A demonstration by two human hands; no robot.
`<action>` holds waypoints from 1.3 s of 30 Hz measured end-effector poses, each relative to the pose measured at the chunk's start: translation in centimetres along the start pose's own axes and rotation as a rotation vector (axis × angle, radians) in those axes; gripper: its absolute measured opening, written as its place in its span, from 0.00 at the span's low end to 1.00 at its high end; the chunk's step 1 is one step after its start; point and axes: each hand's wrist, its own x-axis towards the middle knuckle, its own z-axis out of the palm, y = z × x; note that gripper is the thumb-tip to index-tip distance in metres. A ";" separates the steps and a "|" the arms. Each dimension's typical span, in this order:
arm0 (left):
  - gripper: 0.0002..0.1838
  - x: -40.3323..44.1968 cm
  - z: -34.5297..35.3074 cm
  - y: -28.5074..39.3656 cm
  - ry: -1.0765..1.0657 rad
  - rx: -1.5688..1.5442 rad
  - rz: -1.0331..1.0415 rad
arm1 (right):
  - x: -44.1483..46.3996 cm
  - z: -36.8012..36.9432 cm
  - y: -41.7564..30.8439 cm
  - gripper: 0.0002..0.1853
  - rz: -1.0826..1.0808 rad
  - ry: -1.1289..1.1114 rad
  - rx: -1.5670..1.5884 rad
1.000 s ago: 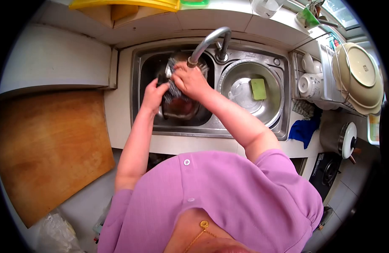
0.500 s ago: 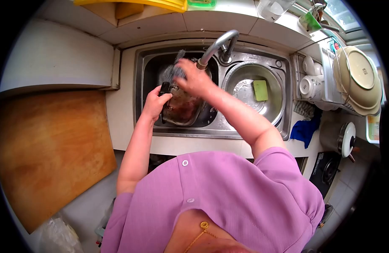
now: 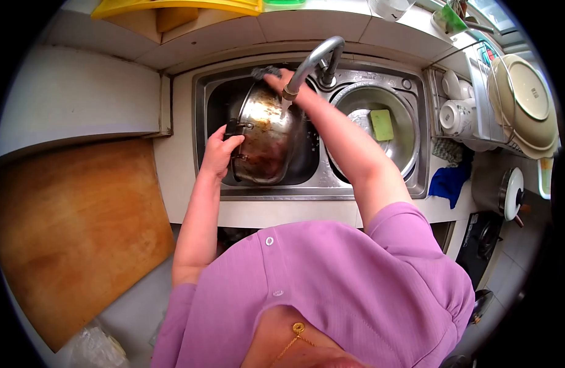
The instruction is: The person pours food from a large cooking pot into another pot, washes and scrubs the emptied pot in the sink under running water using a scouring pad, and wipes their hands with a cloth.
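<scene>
A stained metal pot (image 3: 264, 144) lies tilted in the left sink basin (image 3: 307, 156), its brown-marked outer side facing up. My left hand (image 3: 219, 152) is closed around the pot's black handle (image 3: 235, 130). At the pot's far edge, my right hand (image 3: 282, 81) holds a dark grey scrubber (image 3: 267, 73) that looks like steel wool. Its fingers are partly hidden by the curved tap (image 3: 316, 58). Water runs from the spout onto the pot.
In the right basin sits a metal bowl (image 3: 406, 147) with a green sponge (image 3: 382, 125) in it. A dish rack (image 3: 439, 126) with cups and plates stands at right, near a blue cloth (image 3: 449, 184) and a lidded pot (image 3: 492, 190). A wooden board (image 3: 80, 227) is at left.
My right hand has moved with the scrubber to the far edge of the pot. The pot's side is turned more into view, while my left hand keeps its hold on the handle.
</scene>
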 end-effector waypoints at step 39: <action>0.23 3.1 1.2 0.5 0.295 -0.661 0.053 | -17.7 7.8 10.6 0.32 -0.574 0.207 -0.239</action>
